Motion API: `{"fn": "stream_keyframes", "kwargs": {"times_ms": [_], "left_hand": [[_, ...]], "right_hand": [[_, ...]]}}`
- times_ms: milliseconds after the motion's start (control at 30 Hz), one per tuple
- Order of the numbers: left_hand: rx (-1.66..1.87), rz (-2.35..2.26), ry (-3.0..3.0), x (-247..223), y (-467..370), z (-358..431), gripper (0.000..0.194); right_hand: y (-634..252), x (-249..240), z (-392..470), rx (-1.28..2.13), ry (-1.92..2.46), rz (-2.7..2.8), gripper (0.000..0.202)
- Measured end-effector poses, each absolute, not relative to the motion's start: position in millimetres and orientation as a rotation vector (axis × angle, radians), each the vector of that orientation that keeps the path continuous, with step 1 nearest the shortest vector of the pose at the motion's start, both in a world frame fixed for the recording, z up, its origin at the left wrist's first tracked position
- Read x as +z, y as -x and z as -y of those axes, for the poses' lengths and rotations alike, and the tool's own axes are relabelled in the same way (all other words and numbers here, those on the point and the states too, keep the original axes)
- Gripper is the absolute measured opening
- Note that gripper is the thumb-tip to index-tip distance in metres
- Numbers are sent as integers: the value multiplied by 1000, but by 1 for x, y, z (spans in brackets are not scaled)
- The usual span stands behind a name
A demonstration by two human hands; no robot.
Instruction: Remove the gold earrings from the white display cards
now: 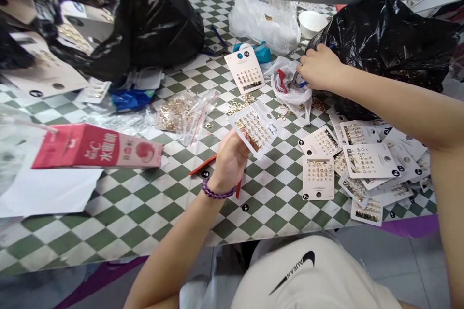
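Observation:
My left hand (230, 159), with a purple bead bracelet (218, 194), is closed on an earring card (256, 129) holding rows of gold earrings and a price sticker. A red-handled tool (203, 164) lies on the table, partly hidden under that hand. My right hand (319, 68) is curled at the rim of a small white plastic bag (300, 102). Red and blue parts show in the bag, and what the fingers grip is hidden. Between the hands and farther back lies another earring card (245, 70), with loose gold hooks (239, 102) below it.
Several earring cards (371, 160) are piled at the right. Black plastic bags stand at the back left (159, 19) and right (384, 34). A zip bag of gold pieces (177, 112), a pink carton (97, 146), dark-handled pliers (217, 48) and a white bowl (311, 24) also lie around.

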State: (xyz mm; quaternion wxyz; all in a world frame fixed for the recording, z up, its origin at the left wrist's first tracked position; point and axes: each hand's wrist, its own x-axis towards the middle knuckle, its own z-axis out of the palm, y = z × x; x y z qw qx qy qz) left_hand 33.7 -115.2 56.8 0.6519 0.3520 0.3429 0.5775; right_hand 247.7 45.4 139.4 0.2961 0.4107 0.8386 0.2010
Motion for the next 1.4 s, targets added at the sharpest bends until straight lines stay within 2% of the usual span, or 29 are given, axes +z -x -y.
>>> {"fn": "stream_keyframes", "kwargs": {"times_ms": [600, 867, 1167, 1400], "left_hand": [[1290, -752, -777, 58, -34, 115, 24], [1285, -743, -788, 56, -33, 116, 21], [1308, -762, -806, 55, -34, 115, 25], [1296, -754, -761, 55, -34, 115, 24]], "right_hand": [[-248, 138, -45, 599, -1144, -2220, 39], [-257, 135, -46, 677, -1086, -2269, 31], [-253, 130, -47, 615, -1161, -2234, 41], [-247, 132, -43, 509, -1200, -2212, 30]]}}
